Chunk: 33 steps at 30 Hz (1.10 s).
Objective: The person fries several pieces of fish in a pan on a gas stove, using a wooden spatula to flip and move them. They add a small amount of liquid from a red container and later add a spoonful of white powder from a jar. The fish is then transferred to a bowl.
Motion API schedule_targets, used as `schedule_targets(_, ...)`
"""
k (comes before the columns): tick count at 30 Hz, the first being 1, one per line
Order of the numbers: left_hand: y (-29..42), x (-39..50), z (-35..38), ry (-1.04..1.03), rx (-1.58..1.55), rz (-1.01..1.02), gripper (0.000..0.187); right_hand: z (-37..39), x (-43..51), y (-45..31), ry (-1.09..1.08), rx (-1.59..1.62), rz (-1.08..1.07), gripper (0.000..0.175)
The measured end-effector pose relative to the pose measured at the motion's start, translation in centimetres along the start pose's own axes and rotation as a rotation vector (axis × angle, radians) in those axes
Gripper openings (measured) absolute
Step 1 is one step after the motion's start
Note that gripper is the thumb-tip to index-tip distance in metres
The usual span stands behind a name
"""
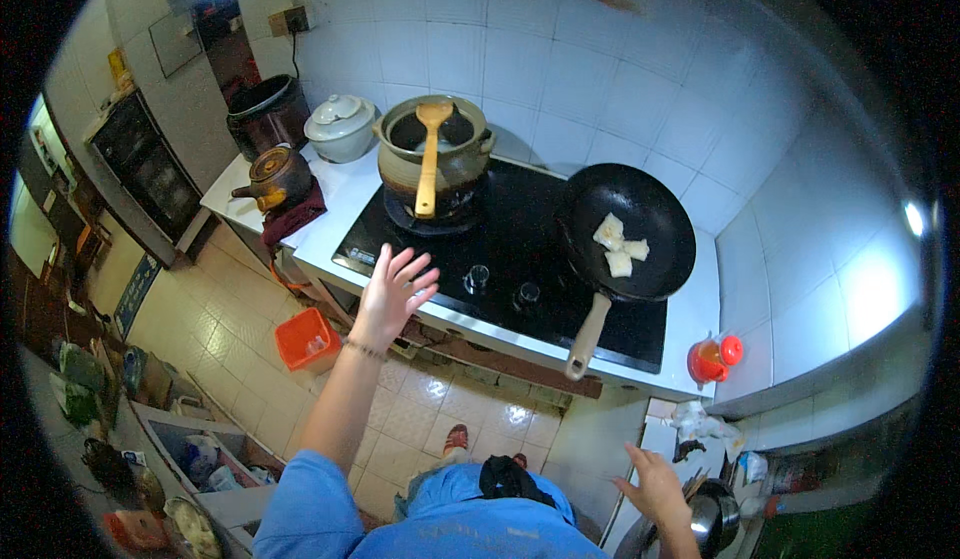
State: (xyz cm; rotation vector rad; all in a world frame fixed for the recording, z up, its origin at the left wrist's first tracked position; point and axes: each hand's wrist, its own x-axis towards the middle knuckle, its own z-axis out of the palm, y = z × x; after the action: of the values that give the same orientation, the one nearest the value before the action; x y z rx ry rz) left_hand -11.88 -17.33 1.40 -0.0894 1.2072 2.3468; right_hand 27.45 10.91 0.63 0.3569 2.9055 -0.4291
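Observation:
My left hand (pixel 396 289), empty with its fingers spread, is raised at the front left edge of the black gas cooktop (pixel 517 184). Beyond it a clay pot (pixel 390 165) stands on the left burner, and a wooden spatula (pixel 428 161) lies across its rim. On the right side of the cooktop sits a black frying pan (pixel 667 221) with several pale pieces of food (pixel 619 262) in it; its beige handle points towards me. My right hand (pixel 654 480) holds nothing, fingers apart, over the side counter at the lower right. Two control knobs (pixel 477 279) show between the burners.
A brown clay teapot (pixel 279 176), a white lidded pot (pixel 341 129) and a dark cooker pot (pixel 266 112) stand left. A red container (pixel 705 360) stands at the counter's right corner, metal bowls (pixel 712 514) below it. An orange bin (pixel 306 340) is on the floor.

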Motion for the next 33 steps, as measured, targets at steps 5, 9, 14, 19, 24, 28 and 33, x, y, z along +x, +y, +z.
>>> schedule_targets(5,3.6,5.8,4.5,-0.23,-0.154,-0.034,0.052,1.1,1.8,-5.8,0.016,0.302,-0.174,0.051)
schedule_targets(9,4.8,7.2,5.5,-0.079,0.064,0.098,0.023,1.3,1.8,-9.0,-0.071,0.374,-0.014,0.043)
schedule_targets(14,-1.2,-0.5,9.4,-0.237,0.241,0.301,0.026,0.8,2.8,-10.3,0.24,0.724,0.058,0.043)
schedule_targets(19,-9.3,-11.9,12.1,-0.511,0.28,0.019,0.027,-4.6,7.2,-12.4,0.499,1.337,0.031,0.046)
schedule_targets(24,-15.5,-15.0,13.5,-0.696,0.388,-0.141,0.03,-7.8,9.8,-10.5,0.42,1.408,0.031,0.043)
schedule_targets(28,-12.4,-12.5,15.1,-0.848,0.956,0.337,0.031,-9.4,9.9,-5.5,0.486,1.298,0.124,0.037)
schedule_targets(33,-11.6,-9.0,15.8,-0.589,1.41,0.943,0.05,-13.3,10.8,2.2,0.322,1.1,0.343,0.046)
